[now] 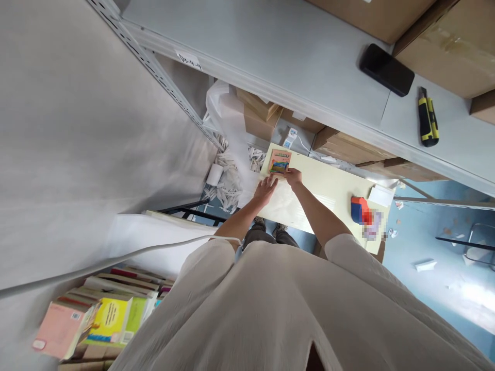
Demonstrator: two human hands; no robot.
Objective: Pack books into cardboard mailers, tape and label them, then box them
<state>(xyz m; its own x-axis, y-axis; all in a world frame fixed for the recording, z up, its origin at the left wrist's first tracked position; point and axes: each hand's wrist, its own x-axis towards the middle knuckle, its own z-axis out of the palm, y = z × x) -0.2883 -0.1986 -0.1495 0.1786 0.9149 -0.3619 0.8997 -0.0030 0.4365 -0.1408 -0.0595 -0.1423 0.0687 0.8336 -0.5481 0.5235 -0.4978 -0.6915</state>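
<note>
A small book [279, 159] with an orange-pink cover and a colourful picture lies at the left end of the cream tabletop [320, 180]. My right hand [294, 176] is closed at the book's lower right corner, thumb and fingers pinching its edge. Just below the book's near edge is my left hand [265, 189], its fingers apart and reaching toward the cover. Whether the left fingertips touch the book I cannot tell.
Above hangs a grey shelf [270, 41] holding a black phone-like device [386, 69], a yellow-black utility knife [428, 117] and cardboard boxes [452, 46]. A blue-red tape dispenser [359, 210] stands at the table's right. Stacked books [112, 314] fill the lower left; plastic wrap [232, 129] hangs left.
</note>
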